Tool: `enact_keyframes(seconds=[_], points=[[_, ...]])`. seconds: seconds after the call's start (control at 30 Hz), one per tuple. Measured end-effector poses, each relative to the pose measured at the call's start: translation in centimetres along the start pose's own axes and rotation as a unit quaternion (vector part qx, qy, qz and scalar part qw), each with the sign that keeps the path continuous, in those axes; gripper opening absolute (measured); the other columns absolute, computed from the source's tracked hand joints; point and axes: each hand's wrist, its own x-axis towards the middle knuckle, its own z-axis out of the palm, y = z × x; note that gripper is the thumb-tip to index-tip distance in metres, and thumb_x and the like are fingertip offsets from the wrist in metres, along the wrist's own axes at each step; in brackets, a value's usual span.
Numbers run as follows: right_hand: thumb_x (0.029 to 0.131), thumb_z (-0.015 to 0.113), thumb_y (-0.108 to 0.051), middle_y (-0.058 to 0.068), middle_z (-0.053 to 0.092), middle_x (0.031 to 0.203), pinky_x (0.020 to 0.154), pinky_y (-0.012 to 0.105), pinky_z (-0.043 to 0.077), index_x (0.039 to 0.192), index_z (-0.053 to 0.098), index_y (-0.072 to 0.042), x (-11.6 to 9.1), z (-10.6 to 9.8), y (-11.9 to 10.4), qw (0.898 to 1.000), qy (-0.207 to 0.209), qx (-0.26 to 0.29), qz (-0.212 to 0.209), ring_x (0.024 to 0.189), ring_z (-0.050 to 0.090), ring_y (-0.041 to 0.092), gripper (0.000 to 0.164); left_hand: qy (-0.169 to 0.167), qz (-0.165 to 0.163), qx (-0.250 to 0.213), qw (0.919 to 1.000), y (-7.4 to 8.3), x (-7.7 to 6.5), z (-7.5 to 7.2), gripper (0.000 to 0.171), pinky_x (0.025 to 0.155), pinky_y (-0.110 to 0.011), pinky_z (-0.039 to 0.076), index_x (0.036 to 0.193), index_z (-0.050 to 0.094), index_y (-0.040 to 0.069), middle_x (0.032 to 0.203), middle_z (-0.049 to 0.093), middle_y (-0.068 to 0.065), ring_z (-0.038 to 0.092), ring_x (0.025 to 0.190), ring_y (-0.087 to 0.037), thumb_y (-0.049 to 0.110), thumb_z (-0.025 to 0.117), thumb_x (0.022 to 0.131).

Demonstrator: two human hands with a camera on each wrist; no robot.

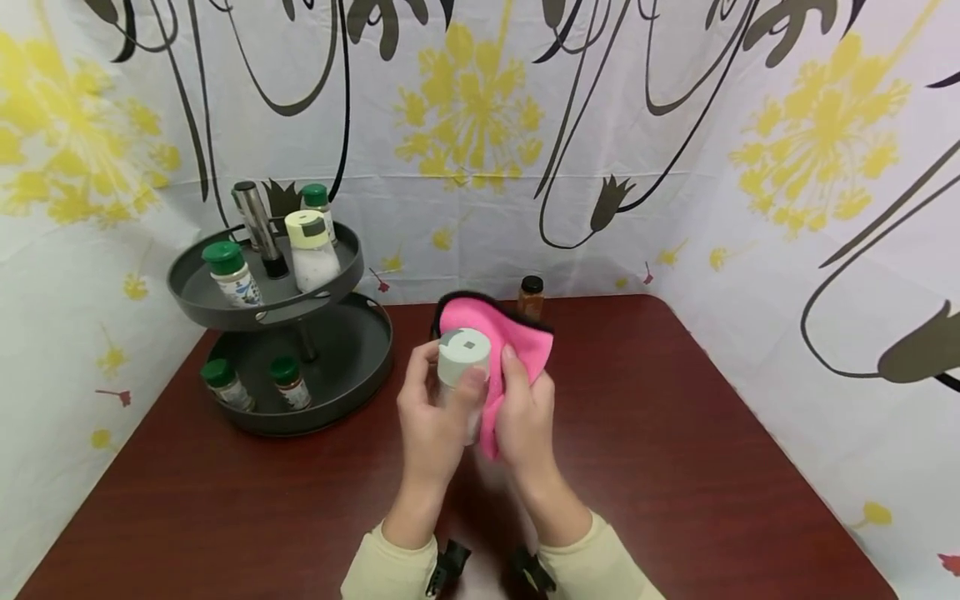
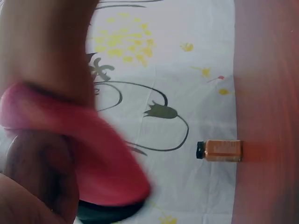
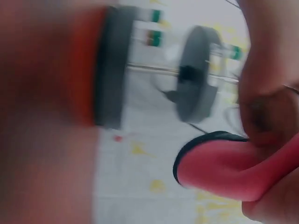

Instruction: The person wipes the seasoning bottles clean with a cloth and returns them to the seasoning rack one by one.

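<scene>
Gripping a pale-lidded container (image 1: 463, 357), the left hand (image 1: 429, 433) clamps round it; the right hand (image 1: 528, 425) pinches a pink cloth (image 1: 519, 333) alongside.

over there, a dark two-tier stand (image 1: 341, 346) holds green-capped jars (image 1: 238, 283) on both levels — a cream-lidded shaker (image 1: 313, 257) and silvery cylinder (image 1: 258, 225) up top — and a black-capped bottle (image 1: 531, 300) stands near the flowered backdrop (image 1: 480, 237).

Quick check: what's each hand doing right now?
Left hand: closed, holding a white-topped bottle.
Right hand: closed, holding a pink cloth with a dark edge.
</scene>
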Motion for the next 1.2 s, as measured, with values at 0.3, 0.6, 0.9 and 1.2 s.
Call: enact_keyframes(seconds=[0.3,0.6,0.9,1.2], points=[[0.113,0.047,-0.034,-0.003,0.053,0.05,0.048,0.026,0.047,0.075,0.058,0.0,-0.5,0.3,-0.4,1.0,-0.017,-0.003,-0.013,0.042,0.056,0.014,0.052,0.017,0.021,-0.011,0.9996,0.7,0.2,-0.2,0.04,0.085,-0.026,0.057,0.128,0.068,0.008,0.113,0.069,0.001,0.066,0.1,-0.019,0.024,0.081,0.093],[0.114,0.047,-0.034,-0.001,0.051,0.042,0.035,0.028,0.041,0.069,0.054,0.004,-1.4,-0.1,2.4,0.999,-0.035,-0.015,0.029,0.032,0.052,0.013,0.06,0.042,0.005,-0.014,0.999,0.3,0.6,-0.6,0.04,0.093,-0.026,0.056,0.128,0.068,0.009,0.116,0.072,0.003,0.068,0.105,-0.019,0.028,0.08,0.094],[0.112,0.051,-0.035,-0.003,0.056,0.062,0.059,0.024,0.051,0.099,0.064,-0.004,1.0,0.4,-1.1,0.999,0.009,-0.007,-0.038,0.055,0.059,0.012,0.036,0.009,-0.008,0.002,0.9999,-0.5,0.0,-0.2,0.038,0.081,-0.025,0.055,0.124,0.072,0.014,0.11,0.071,0.003,0.064,0.096,-0.016,0.031,0.083,0.091],[0.114,0.046,-0.034,-0.003,0.05,0.041,0.036,0.027,0.04,0.063,0.052,0.003,-1.3,0.6,2.4,0.999,-0.035,-0.006,0.014,0.032,0.052,0.012,0.064,0.046,0.031,0.001,0.9985,0.5,1.1,-0.9,0.041,0.083,-0.025,0.054,0.123,0.073,0.01,0.106,0.071,0.0,0.065,0.093,-0.016,0.032,0.085,0.09]])
